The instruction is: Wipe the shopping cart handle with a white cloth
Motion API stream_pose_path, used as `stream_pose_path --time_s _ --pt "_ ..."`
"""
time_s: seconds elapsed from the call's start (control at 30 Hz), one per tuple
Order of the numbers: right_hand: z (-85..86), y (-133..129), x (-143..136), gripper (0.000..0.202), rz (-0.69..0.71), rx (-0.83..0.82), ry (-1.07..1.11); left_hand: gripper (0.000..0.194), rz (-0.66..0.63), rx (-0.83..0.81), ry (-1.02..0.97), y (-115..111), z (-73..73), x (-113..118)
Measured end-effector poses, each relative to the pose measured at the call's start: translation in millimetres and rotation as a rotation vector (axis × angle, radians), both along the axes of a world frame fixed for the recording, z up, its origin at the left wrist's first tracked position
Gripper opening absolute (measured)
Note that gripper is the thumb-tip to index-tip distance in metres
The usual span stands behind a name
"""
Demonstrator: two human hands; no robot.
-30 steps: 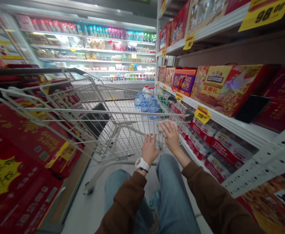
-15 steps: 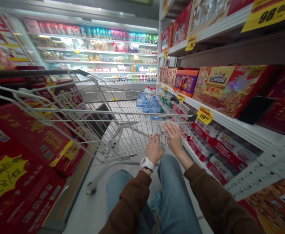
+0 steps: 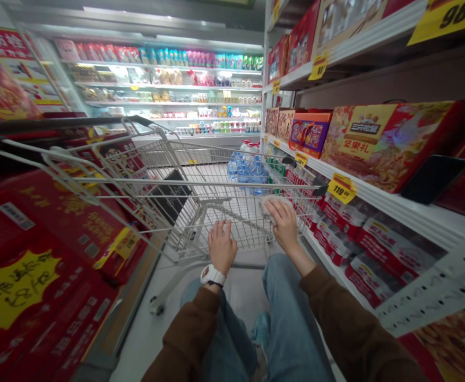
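A wire shopping cart (image 3: 232, 185) stands sideways across the aisle in front of my knees. My right hand (image 3: 285, 225) presses a whitish cloth (image 3: 267, 203) against the near side of the basket, close to its right end. Most of the cloth is hidden under the fingers. To the left, my left hand (image 3: 222, 246) is held up at the lower wires of the same side, fingers apart and with nothing in them. Whether its fingertips touch the wires, I cannot tell. On that wrist is a white watch (image 3: 213, 275).
Red gift boxes (image 3: 53, 212) are stacked on the left. White shelving (image 3: 399, 212) on the right bears gift boxes, a dark phone (image 3: 433, 179) and packs of bottles (image 3: 370, 254). Water jugs (image 3: 252, 172) stand beyond the cart, before a lit refrigerated display (image 3: 156, 85).
My left hand has moved left along the cart, away from my right hand. My right hand stays with the cloth at about the same place. The view has shifted slightly.
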State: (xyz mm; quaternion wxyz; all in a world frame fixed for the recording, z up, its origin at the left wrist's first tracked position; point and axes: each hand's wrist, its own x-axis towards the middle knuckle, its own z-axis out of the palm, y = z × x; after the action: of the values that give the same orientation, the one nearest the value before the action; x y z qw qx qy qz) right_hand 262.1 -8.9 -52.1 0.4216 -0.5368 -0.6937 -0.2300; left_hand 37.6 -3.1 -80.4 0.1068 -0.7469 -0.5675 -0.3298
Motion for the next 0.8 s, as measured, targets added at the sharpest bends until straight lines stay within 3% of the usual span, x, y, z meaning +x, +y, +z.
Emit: stream_pose_path --time_s 0.1,0.27,0.33,0.5,0.57,0.8 --pt "-6.1 9.5 -6.8 0.075 -0.01 -0.021 -0.032 0.06 0.016 0.007 -0.002 1.0 -0.2 4.3" --pt "-40.3 3.4 -7.3 0.073 -0.017 -0.128 -0.046 0.061 -0.019 -0.023 -0.054 1.7 0.1 8.9" --pt "-39.6 -1.3 -7.0 0.074 -0.014 -0.133 -0.029 0.063 -0.032 -0.026 -0.074 2.8 -0.1 9.5" --pt "-5.2 3.7 -11.1 0.077 -0.002 -0.006 0.0 0.065 -0.054 -0.036 -0.116 4.5 -2.2 10.1" --pt "1.0 10.0 -12.4 0.076 -0.005 0.02 -0.008 0.065 -0.067 -0.046 -0.118 4.1 -2.4 9.9" --pt "-35.7 7.4 -11.0 0.075 -0.002 -0.065 -0.014 0.065 -0.087 -0.068 -0.126 3.5 0.1 10.7"
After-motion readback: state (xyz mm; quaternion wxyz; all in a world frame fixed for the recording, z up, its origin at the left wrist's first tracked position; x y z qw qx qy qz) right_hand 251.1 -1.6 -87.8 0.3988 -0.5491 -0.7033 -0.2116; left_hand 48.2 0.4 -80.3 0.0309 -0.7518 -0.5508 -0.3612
